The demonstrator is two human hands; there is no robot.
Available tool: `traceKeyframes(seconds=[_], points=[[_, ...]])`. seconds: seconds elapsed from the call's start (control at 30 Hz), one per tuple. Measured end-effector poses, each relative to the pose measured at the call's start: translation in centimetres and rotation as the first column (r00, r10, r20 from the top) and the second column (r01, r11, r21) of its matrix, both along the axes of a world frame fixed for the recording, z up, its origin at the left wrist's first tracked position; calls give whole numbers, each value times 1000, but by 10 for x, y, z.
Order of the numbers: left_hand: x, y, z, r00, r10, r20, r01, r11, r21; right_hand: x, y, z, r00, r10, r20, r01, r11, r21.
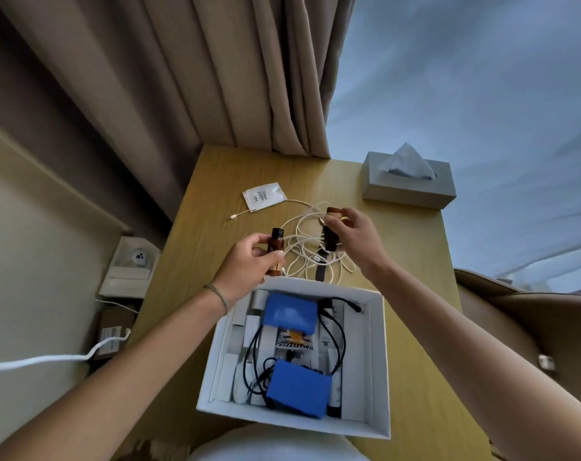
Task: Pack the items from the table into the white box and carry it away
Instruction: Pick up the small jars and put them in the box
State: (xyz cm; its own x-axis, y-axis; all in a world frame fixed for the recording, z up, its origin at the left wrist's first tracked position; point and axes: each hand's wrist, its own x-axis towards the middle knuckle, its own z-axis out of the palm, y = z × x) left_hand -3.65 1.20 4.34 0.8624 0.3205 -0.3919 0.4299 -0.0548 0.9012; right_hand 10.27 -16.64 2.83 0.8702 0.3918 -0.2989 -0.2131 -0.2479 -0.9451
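We saw an amber bottle with a black cap held upright in the left hand, its long axis near vertical and the cap pointing up and away from us; the fingers were curled shut around its lower half, just beyond the far rim of the white box. The right hand was closed on a second brown bottle, pinched between thumb and fingertips; that one looked tilted, its upper end toward the far side of the table, though the fingers hid much of it and we could not tell which end carried the cap. Both hands hung above a tangle of white cable lying on the wooden table, with a dark strap-like object among the loops. The box stood open near the table's front edge, holding two blue packs, black cords and pale tubes and cartons along its sides. Farther out, a small white sachet lay flat beside one cable end, and a grey tissue box stood at the table's far right corner. Beige curtains hung behind the table.
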Motion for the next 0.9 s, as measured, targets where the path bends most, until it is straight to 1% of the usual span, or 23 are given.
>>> traceKeyframes(seconds=[0.07,0.17,0.27,0.37,0.47,0.53,0.6,0.77,0.9], points=[[-11,-5,1,999,-34,-2,34,999,5,-21,-8,10,997,67,-22,-67,998,17],[-26,-11,1,996,-91,-7,91,995,30,-50,-21,13,961,275,-21,-275,961,-32],[-37,-13,-3,990,-141,-9,142,987,75,-80,-29,-1,895,445,-31,-440,871,-218],[-46,-10,-7,984,-176,-14,177,976,130,-106,-34,-22,831,553,-62,-527,748,-403],[-55,-8,-11,980,-198,-29,200,969,147,-125,-38,-43,789,611,-58,-530,630,-568],[-61,-9,-13,977,-211,-36,214,965,152,-133,-40,-55,769,638,-38,-489,550,-677],[-67,-10,-15,971,-232,-51,237,956,171,-139,-41,-62,759,650,-34,-453,490,-745],[-76,-16,-23,943,-304,-132,327,917,228,-142,-43,-72,719,694,-40,-432,401,-808],[-79,-23,-29,904,-369,-214,421,852,310,-146,-48,-76,702,711,-38,-427,377,-822]])
